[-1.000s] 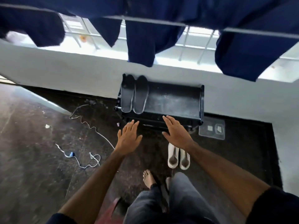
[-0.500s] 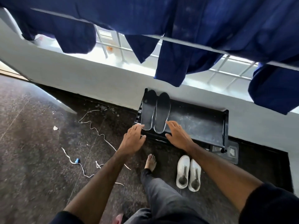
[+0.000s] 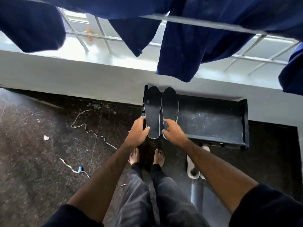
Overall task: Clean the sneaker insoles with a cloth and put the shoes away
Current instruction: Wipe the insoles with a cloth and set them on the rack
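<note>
Two hands at insoles: left hand (image 3: 137,131) grips left insole (image 3: 152,110); right hand (image 3: 174,132) touches right insole (image 3: 170,105).

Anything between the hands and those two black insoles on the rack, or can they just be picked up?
Nothing visible stands in the way. The left hand already grips the heel end of the left insole, and the right hand lies on the heel end of the right insole. Both lie flat on the black rack.
</note>
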Demonstrator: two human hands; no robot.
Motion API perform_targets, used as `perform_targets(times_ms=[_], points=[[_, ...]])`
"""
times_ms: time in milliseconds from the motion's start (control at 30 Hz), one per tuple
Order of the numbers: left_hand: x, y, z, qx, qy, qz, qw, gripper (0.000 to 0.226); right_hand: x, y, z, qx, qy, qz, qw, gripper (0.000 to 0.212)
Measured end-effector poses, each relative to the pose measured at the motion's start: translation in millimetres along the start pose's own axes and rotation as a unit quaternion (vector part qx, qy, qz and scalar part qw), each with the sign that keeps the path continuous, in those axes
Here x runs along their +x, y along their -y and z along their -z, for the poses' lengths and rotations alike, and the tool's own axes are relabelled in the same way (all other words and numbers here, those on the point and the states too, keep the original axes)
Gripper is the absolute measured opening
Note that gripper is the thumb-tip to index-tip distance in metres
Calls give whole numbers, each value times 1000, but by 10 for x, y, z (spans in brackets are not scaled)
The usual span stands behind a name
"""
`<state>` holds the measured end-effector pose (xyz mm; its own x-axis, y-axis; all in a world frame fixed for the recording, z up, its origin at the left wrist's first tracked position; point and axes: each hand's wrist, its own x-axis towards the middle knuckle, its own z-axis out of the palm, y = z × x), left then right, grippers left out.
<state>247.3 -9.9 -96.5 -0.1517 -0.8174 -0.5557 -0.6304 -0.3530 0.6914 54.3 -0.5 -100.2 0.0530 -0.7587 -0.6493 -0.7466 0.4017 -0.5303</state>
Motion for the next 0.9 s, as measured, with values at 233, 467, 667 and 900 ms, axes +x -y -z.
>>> perform_targets(times_ms=[233,467,667,900], points=[[504,242,-67,-78,23,52,995,58,407,90,-332,94,-43,-90,991,54],[712,397,-89,-136,11,78,988,54,579,196,-634,182,-97,-151,967,55],[687,427,69,-162,32,76,983,50,581,305,-604,286,-123,-163,936,33],[346,179,397,-291,88,101,947,19,33,452,-276,398,-36,-87,912,34]])
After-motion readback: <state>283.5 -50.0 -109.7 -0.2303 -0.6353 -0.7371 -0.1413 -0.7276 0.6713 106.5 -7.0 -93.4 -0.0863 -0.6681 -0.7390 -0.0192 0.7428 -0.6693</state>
